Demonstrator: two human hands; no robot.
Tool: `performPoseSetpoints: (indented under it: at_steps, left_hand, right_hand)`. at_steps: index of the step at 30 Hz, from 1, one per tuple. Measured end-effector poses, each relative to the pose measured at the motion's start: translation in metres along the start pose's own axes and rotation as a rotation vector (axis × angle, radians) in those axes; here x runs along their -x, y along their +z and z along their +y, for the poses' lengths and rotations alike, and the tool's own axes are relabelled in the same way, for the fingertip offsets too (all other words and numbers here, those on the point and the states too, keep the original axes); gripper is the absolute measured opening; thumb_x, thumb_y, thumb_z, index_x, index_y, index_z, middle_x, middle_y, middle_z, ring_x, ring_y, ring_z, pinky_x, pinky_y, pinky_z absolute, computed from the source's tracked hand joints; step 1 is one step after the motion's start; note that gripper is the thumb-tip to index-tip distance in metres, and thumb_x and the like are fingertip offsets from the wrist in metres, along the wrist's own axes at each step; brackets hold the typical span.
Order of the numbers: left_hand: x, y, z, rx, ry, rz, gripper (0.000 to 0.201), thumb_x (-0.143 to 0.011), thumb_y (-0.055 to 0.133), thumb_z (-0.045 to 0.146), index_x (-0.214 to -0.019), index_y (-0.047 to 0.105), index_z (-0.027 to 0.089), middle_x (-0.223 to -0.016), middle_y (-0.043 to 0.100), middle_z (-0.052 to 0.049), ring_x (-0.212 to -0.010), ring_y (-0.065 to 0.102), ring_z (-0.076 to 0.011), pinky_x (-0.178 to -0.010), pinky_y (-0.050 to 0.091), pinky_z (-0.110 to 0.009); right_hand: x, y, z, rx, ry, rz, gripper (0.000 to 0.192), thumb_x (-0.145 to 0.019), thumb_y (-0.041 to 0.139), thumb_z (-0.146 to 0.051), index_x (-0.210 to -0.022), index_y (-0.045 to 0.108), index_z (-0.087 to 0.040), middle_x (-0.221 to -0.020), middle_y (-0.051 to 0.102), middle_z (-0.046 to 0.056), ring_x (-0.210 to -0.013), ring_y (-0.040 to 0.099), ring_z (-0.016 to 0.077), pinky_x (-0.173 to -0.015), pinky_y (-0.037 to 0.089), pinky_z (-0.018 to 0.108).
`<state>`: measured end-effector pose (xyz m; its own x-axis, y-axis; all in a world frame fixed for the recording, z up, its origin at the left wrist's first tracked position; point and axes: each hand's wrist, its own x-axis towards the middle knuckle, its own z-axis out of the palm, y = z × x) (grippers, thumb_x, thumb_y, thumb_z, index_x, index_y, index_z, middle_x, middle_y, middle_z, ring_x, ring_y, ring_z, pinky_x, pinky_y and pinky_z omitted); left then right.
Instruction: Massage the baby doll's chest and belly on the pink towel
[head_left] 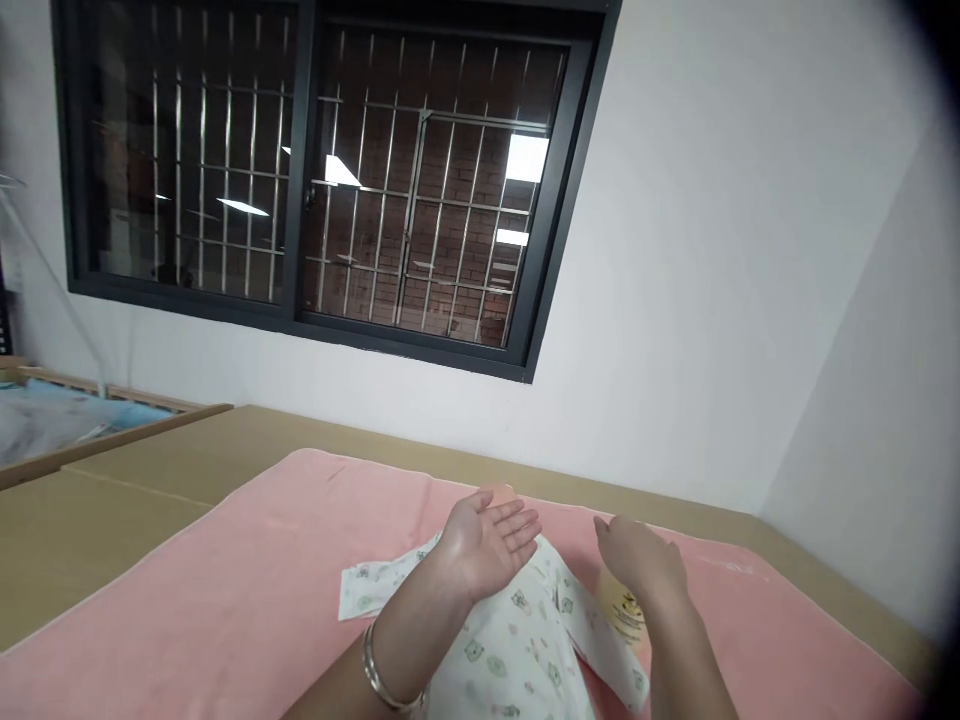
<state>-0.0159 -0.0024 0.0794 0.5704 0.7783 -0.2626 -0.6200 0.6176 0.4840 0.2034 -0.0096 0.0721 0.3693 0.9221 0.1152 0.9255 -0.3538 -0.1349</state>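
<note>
Low in the head view, both hands hang over a small printed garment (517,640) that lies on a pink towel (225,600). The left hand (487,545) is wide, palm turned up and fingers (521,520) stretched flat toward the far edge of the table, holding nothing; its heel seems to rest on the upper part of the garment, though contact is hard to judge. A silver bangle (382,680) circles that wrist. The right hand (641,560) is loosely spread, back of the hand up, fingers slightly curled, also holding nothing, just beside the garment's right flap. Beneath it shows a yellowish round thing (622,610) with dark marks, too hidden to name. The garment is white with small green figures, its one sleeve spread toward the left edge of the towel. The towel covers the near middle of a tan table (112,500), which runs to the white wall (675,300). Above it sits a dark-framed window (300,180) with metal bars.
</note>
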Motion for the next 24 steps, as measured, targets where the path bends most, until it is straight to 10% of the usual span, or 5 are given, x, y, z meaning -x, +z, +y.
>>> performPoseSetpoints:
  at_steps: [9,16,20,24]
  left_hand:
    - [0.02,0.003,0.008,-0.066,0.03,0.05,0.048,-0.091,0.039,0.033,-0.133,0.045,0.01,-0.147,0.042,-0.013,-0.14,0.034,-0.0232,-0.115,0.025,-0.035]
    - [0.052,0.02,-0.005,-0.101,0.047,-0.031,0.049,-0.093,0.037,0.04,-0.13,0.048,0.01,-0.137,0.052,-0.016,-0.129,0.048,-0.0256,-0.109,0.036,-0.036]
    - [0.075,0.031,-0.011,-0.137,0.168,-0.16,0.057,-0.095,0.025,0.051,-0.132,0.051,0.016,-0.132,0.057,-0.014,-0.127,0.051,-0.029,-0.11,0.038,-0.045]
    - [0.086,0.031,-0.006,-0.155,0.309,-0.006,0.062,-0.094,0.024,0.056,-0.136,0.049,0.016,-0.137,0.055,-0.012,-0.133,0.045,-0.0283,-0.113,0.033,-0.042]
  right_hand:
    - [0.01,0.002,0.0,-0.132,0.052,0.064,0.05,-0.096,0.025,-0.038,-0.124,0.058,-0.013,-0.143,0.046,0.016,-0.138,0.032,0.0343,-0.105,0.026,0.065]
    - [0.077,-0.009,-0.059,-0.645,-0.618,0.281,0.054,-0.099,0.031,-0.046,-0.147,0.035,-0.02,-0.154,0.032,0.009,-0.143,0.025,0.0215,-0.115,0.028,0.045]
    - [0.103,-0.004,-0.084,-0.563,-0.911,0.418,0.054,-0.101,0.034,-0.037,-0.151,0.023,-0.02,-0.158,0.019,0.008,-0.145,0.014,0.0245,-0.118,0.015,0.054]
    - [0.128,0.005,-0.1,-0.463,-1.059,0.482,0.066,-0.099,0.032,-0.046,-0.153,0.012,-0.014,-0.158,0.016,0.013,-0.145,0.013,0.0309,-0.116,0.021,0.056]
